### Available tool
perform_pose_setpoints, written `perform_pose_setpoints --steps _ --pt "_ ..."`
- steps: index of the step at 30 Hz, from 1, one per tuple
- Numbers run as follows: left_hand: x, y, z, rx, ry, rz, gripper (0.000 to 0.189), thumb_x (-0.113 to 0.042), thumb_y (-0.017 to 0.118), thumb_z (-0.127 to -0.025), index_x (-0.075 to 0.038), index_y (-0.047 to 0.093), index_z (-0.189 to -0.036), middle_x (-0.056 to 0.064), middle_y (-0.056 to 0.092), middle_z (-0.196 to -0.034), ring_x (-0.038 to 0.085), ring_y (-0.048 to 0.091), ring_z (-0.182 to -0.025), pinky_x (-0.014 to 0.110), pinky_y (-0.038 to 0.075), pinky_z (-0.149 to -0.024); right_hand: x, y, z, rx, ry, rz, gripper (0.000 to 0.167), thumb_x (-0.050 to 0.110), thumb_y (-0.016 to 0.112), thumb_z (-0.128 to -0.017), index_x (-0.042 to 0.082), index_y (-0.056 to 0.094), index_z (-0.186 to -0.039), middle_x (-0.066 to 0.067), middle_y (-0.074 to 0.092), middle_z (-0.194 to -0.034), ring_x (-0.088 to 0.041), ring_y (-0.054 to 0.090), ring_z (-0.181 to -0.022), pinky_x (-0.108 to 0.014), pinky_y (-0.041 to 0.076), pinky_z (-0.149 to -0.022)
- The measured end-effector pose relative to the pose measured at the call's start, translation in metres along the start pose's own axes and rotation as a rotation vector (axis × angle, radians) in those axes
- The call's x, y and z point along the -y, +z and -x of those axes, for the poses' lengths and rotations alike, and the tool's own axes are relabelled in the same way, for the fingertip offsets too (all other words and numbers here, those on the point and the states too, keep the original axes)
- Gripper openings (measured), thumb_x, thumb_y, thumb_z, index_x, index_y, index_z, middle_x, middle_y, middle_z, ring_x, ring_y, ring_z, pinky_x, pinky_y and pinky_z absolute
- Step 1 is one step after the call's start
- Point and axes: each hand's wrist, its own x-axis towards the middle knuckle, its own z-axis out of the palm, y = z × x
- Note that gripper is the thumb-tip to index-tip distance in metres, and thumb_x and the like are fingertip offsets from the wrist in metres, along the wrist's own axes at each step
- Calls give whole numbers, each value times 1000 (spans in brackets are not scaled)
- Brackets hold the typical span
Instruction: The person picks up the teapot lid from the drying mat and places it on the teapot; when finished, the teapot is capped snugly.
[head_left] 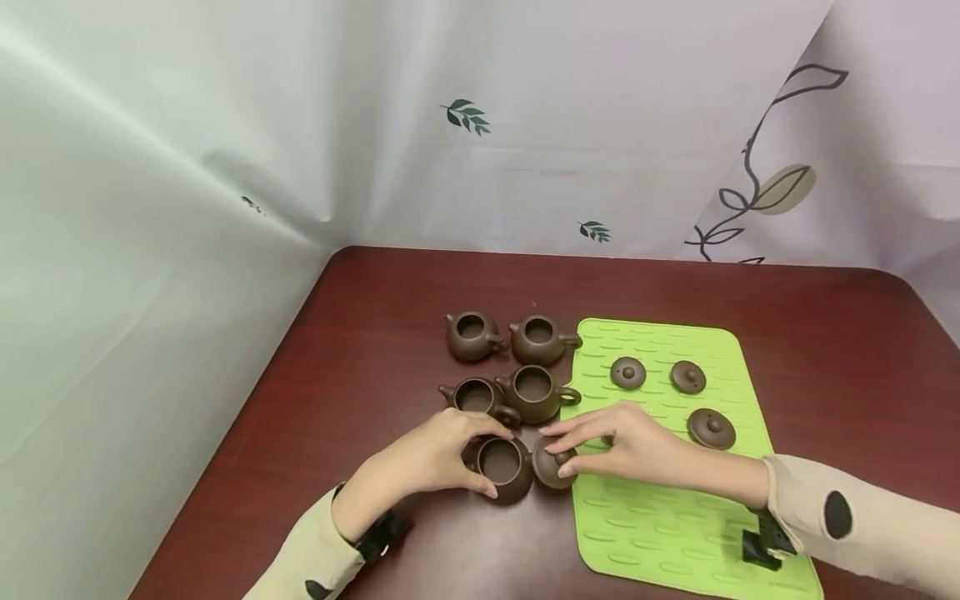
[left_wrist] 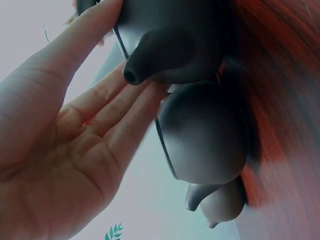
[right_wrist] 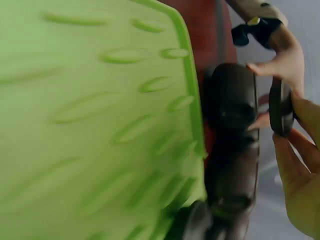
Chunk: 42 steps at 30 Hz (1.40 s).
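Note:
My left hand (head_left: 438, 454) grips a small brown clay teapot (head_left: 502, 472) that has no lid on, thumb on the near side of its rim and fingers on the far side. The spout of this teapot (left_wrist: 160, 55) points toward the palm in the left wrist view. Between thumb and fingers, my right hand (head_left: 630, 446) pinches a round brown lid (head_left: 551, 468). In the right wrist view that lid (right_wrist: 281, 107) is held on edge-on view above the teapots, apart from the opening. The held teapot's handle is mostly hidden by the lid in the head view.
Several lidless teapots (head_left: 538, 343) stand in pairs behind the held one on the dark red table (head_left: 360, 350). To the right lies a green ribbed mat (head_left: 645, 533) bearing several lids (head_left: 688, 377); one is partly covered by the right hand. White printed sheeting (head_left: 525, 183) surrounds the table.

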Motion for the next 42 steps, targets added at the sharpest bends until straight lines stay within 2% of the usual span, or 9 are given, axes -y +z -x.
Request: perform_pose_setpoints --steps 2,4,11,17,22,27,34,39,42 --pt "-2 0 -1 1 -5 -9 56 -34 83 -68 -14 64 -117 -3 64 -116 12 58 -106 30 46 -91 3 4 -9 -2 -23 -16 25 25 73 -80 13 74 -102 -6 68 -111 -10 66 -91 -15 44 -52" --pt "-3 0 -2 1 -12 -14 57 -34 83 -67 -14 64 -117 -3 64 -116 12 58 -106 31 47 -90 4 9 -17 -7 -53 -30 25 23 73 -80 12 74 -102 -6 67 -112 -12 66 -95 -14 43 -51" --pt "-3 1 -4 -4 2 5 55 -33 85 -65 -15 62 -111 -8 64 -105 5 58 -97 27 48 -85 4 30 -33 -11 -185 -5 24 16 74 -79 10 74 -102 -7 67 -111 -16 64 -102 -15 50 -74" --pt "-2 2 -2 5 6 7 56 -33 85 -66 -12 62 -111 -6 64 -106 4 57 -97 23 47 -85 2 39 -41 -18 -211 57 24 15 75 -78 9 74 -102 -6 69 -106 -12 64 -101 -14 49 -78" --pt "-2 3 -1 5 12 3 61 -34 84 -66 -8 61 -117 -2 64 -111 6 57 -101 23 46 -89 3 37 -45 24 -238 151 24 16 71 -82 8 73 -104 -2 71 -101 -11 65 -98 -14 48 -80" --pt "-3 4 0 8 28 -36 71 -34 83 -68 -2 57 -125 6 61 -121 13 57 -110 25 45 -93 4 37 -46 50 -239 206 22 17 69 -84 9 73 -103 3 72 -98 -8 66 -94 -13 48 -79" --pt "1 0 3 52 62 -67 79 -35 83 -67 0 51 -131 8 57 -128 14 54 -116 26 43 -96 8 39 -45 51 -178 258 24 23 69 -84 12 73 -105 5 71 -99 -4 65 -92 -12 48 -77" --pt "12 -15 9 76 118 32 65 -36 74 -78 -4 54 -130 2 61 -121 9 57 -108 23 46 -90 14 37 -46 74 -136 417 25 31 65 -87 17 72 -106 7 69 -105 -14 62 -107 -26 51 -84" --pt "27 -25 10 8 158 151 48 -35 70 -83 -7 62 -123 0 66 -108 5 61 -95 22 50 -81 16 36 -45 94 -121 486 30 36 61 -89 18 70 -110 6 68 -110 -20 56 -117 -35 49 -90"
